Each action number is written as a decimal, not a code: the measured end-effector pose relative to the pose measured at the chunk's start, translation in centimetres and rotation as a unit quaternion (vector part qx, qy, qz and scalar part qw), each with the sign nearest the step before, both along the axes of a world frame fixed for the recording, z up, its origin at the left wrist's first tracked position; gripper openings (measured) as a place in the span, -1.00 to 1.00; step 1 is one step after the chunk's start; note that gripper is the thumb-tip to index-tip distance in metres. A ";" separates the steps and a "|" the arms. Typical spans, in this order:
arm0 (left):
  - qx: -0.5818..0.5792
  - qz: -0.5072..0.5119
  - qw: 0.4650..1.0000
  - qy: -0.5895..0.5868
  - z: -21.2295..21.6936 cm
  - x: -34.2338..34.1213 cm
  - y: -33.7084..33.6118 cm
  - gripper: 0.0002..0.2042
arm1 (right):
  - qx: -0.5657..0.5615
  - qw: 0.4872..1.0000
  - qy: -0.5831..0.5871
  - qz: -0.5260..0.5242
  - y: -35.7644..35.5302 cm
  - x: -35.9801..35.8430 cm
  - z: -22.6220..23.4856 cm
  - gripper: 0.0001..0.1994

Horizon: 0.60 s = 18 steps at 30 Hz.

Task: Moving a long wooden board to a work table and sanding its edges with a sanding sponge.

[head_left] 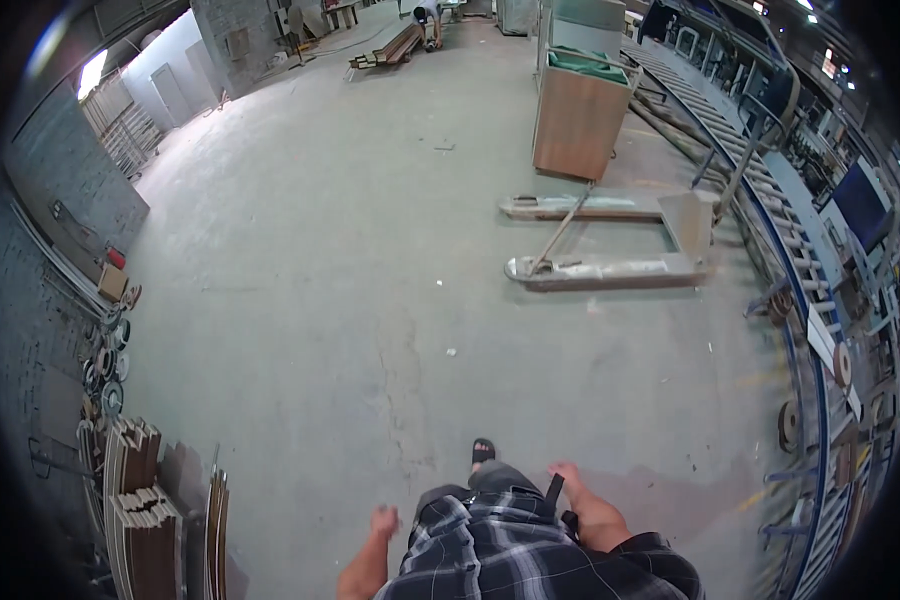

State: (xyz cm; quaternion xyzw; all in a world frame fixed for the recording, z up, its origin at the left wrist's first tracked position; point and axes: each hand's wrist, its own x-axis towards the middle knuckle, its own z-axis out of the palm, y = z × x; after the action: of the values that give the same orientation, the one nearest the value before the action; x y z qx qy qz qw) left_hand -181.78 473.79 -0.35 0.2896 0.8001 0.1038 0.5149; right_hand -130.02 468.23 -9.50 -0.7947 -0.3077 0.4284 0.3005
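While both hands hang free, nothing is held.
Left hand (383, 521) loosely curled, right hand (567, 472) fingers loosely extended, both beside a plaid shirt (510, 550) over bare concrete floor (320, 300). Pallet jack (610, 240) lies well ahead, right; brown cabinet (578, 120) with green top beyond it. Stacked boards (145, 500) lower left, red container (116, 258) by left wall.

A pallet jack (610, 240) lies beside a wooden cabinet (578, 118) and roller conveyor (770, 190); stacked boards (145, 510) stand left.
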 end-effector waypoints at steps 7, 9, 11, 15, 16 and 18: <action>-0.061 -0.017 0.998 0.001 5.5 3.4 14.5 -0.74 | 0.150 0.982 0.072 0.093 45.9 -5.4 14.8 -0.74; -0.057 -0.021 0.998 0.010 4.6 3.9 21.7 -0.75 | 0.155 0.977 0.079 0.121 53.7 -6.1 16.4 -0.74; -0.052 -0.034 0.998 0.017 3.5 4.4 29.7 -0.75 | 0.138 0.979 0.043 0.143 60.3 -5.5 16.5 -0.74; -0.043 -0.054 0.997 0.033 2.5 6.1 45.2 -0.76 | -0.002 0.997 -0.009 0.075 64.4 -1.9 11.1 -0.75; -0.021 0.026 0.999 -0.014 0.8 5.7 51.2 -0.72 | -0.078 0.991 0.016 0.108 65.1 -0.6 11.7 -0.74; 0.109 0.101 0.988 -0.031 0.3 6.5 63.2 -0.50 | -0.123 0.963 -0.089 0.221 65.8 3.3 9.5 -0.76</action>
State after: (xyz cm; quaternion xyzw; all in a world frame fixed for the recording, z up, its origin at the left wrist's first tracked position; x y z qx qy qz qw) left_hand -175.28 537.04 -0.02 0.2587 0.7927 0.2512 0.4916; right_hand -126.75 534.00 -0.01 -0.7726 -0.4465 0.4459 0.0697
